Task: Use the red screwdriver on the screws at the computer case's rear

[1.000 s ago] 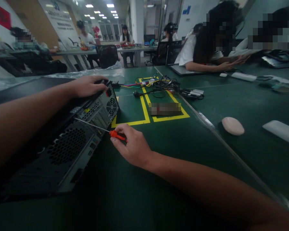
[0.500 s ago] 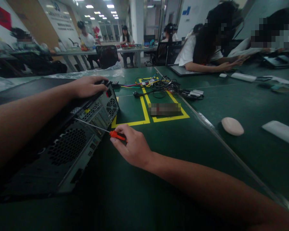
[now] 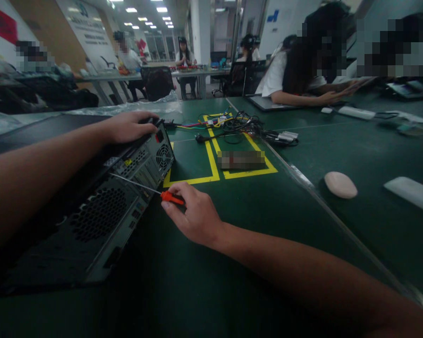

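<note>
A black desktop computer case [image 3: 151, 174] lies on the left with its metal back panel facing right. My left hand [image 3: 130, 126] rests flat on its top, near the far rear corner, with thumb and fingers apart. Between the thumb and fingers of my right hand [image 3: 193, 213] is a screwdriver [image 3: 172, 197] with an orange-red handle. Its thin metal shaft points left across the back panel, and the tip meets the upper rim of the case above the large honeycomb vent [image 3: 100, 213]. Whether a screw sits under the tip is too small to tell.
Yellow tape outlines [image 3: 211, 159] mark the green table [image 3: 268, 206]. A tangle of cables [image 3: 245, 123] and a blurred box-like object [image 3: 241, 160] lie beyond my right hand. A pale rounded object [image 3: 340, 184] sits on the right. Several people work at tables around.
Both hands, the screwdriver and the computer case stay in practically the same place. In the background, people have shifted slightly.
</note>
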Demonstrator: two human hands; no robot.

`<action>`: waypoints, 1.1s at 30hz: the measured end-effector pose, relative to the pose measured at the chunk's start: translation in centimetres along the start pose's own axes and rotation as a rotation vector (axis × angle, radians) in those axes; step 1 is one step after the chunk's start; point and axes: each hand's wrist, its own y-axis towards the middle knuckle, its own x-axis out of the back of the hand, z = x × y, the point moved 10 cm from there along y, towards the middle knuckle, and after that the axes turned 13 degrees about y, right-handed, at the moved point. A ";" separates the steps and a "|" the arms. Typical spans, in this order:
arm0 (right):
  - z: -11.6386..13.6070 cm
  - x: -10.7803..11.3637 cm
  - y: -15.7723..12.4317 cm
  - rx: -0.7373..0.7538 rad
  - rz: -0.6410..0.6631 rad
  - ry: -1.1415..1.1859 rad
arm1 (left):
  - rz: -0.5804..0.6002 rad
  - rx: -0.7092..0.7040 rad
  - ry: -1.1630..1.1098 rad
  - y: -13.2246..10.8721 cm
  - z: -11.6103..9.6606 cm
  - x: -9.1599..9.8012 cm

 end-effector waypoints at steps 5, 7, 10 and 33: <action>0.0 0.2 0.0 0.004 -0.013 -0.005 | -0.003 -0.014 0.005 0.0 -0.1 0.0; 0.0 0.2 0.0 0.001 -0.013 -0.011 | -0.001 -0.004 0.003 0.0 0.0 0.0; 0.1 0.2 0.0 -0.007 -0.013 -0.015 | -0.003 0.006 0.007 -0.1 0.0 0.1; 0.2 0.0 -0.5 0.015 -0.010 0.052 | -0.002 0.005 0.033 0.2 0.0 -0.1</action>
